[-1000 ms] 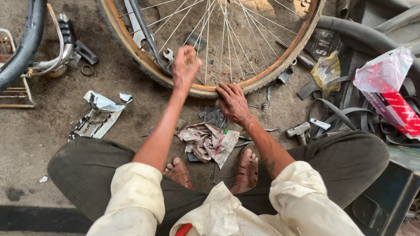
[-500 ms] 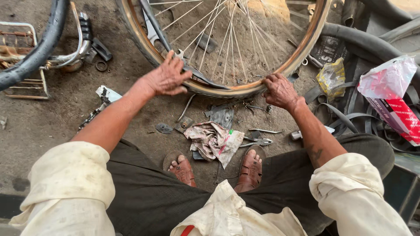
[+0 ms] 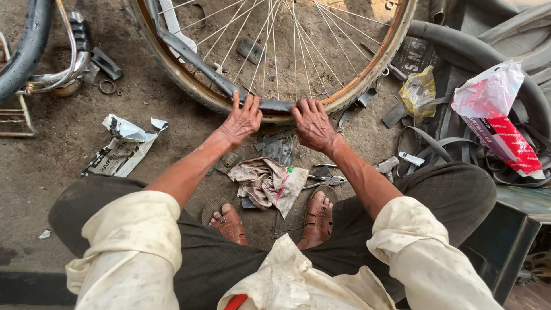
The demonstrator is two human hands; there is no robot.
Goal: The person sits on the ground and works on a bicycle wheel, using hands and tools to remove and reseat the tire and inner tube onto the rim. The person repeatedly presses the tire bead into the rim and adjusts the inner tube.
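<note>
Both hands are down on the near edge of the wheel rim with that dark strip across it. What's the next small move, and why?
Probably press the rubber strip down into the rim at the near edge, then work both hands outward. The left hand and right hand lie flat side by side on the strip's near end, while its far part lifts off the rim across the spokes, apparently unseated.

One spoked wheel (image 3: pixel 275 57), two hands, two sandals, one rag (image 3: pixel 264 181).

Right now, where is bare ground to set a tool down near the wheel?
Bare ground lies left of the left hand, between the spoked bicycle wheel rim and the crumpled printed paper. It is crowded between the brown sandals around the stained rag, and right of the right hand among black rubber strips.
</note>
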